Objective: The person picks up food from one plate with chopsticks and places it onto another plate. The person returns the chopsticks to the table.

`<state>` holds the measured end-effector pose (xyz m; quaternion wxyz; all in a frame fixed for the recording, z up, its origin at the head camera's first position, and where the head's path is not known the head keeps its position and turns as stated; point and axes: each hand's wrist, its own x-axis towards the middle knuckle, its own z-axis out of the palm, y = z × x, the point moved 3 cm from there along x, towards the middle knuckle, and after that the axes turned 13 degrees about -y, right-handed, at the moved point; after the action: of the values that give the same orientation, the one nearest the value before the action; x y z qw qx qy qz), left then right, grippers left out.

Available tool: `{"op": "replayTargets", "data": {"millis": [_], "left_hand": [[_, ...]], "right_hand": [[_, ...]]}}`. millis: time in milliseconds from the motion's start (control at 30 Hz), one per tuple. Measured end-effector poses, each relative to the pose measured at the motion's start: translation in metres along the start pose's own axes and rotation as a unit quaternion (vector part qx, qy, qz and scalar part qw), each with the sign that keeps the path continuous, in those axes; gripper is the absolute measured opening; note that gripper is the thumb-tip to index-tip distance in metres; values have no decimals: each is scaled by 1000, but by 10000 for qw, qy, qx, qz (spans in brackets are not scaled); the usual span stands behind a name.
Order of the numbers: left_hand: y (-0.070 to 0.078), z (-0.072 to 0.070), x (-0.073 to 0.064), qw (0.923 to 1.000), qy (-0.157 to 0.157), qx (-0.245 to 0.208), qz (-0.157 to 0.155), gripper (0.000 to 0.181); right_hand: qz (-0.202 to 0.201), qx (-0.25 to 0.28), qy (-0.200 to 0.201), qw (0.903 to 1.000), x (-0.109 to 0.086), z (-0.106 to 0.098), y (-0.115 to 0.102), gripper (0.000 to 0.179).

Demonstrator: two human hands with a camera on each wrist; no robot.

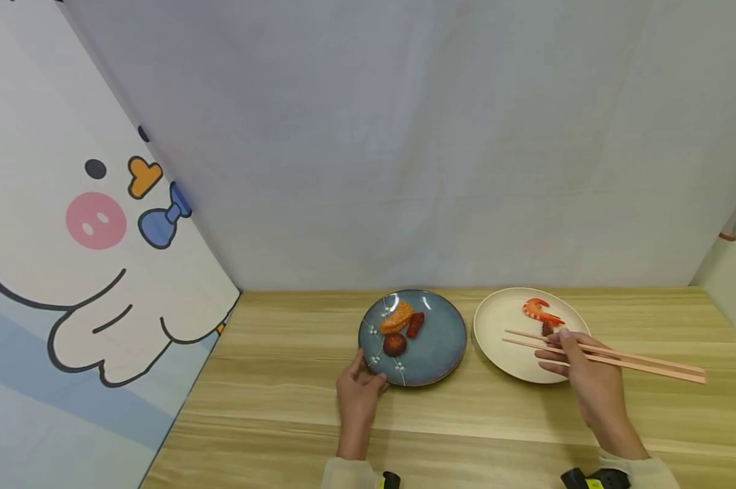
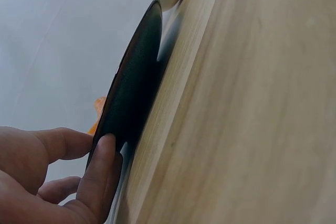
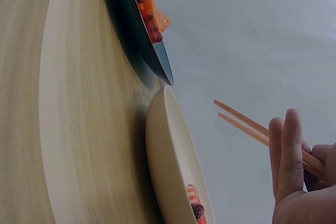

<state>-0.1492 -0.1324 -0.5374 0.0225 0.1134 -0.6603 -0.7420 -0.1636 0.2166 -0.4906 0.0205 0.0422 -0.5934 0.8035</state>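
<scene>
My left hand [image 1: 358, 394] pinches the near left rim of a blue plate [image 1: 438, 350], thumb and fingers on either side of the edge in the left wrist view. On that plate lie an orange salmon-like piece [image 1: 397, 317], a dark red piece [image 1: 415, 324] and a round brown mushroom-like piece [image 1: 395, 344]. My right hand [image 1: 597, 390] grips a pair of wooden chopsticks [image 1: 655, 365], their tips slightly apart with nothing between them, above a cream plate [image 1: 496, 322]. A red-and-white shrimp [image 1: 534, 310] and a small dark berry-like piece [image 3: 197, 210] lie on the cream plate.
Both plates stand side by side at the back of a wood-grain table [image 1: 270, 394]. A pale cloth wall [image 1: 405, 149] rises right behind them. To the left is a panel [image 1: 32, 272] with a cartoon print.
</scene>
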Motion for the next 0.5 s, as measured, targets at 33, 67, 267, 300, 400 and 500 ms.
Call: {"op": "replayTargets", "data": {"millis": [33,67,267,300,400,500], "left_hand": [[0,0,0,10000,-4,10,-9,75],[0,0,0,10000,-9,31,-9,75],[1,0,0,10000,-24,67,-62,75],[1,0,0,9999,-24,75,-68,75],[0,0,1,9999,-17,131,-64,75],[-1,0,2,9999,-6,155,-58,75]], "right_hand": [[13,13,8,10000,0,1,0,27],[32,10,11,10000,0,2,0,27],[97,-121,27,9999,0,4,2,25],[105,-143,20,9998,0,4,2,25],[135,-145,-19,9998,1,4,6,24],[146,-139,-37,9998,2,4,8,24]]}}
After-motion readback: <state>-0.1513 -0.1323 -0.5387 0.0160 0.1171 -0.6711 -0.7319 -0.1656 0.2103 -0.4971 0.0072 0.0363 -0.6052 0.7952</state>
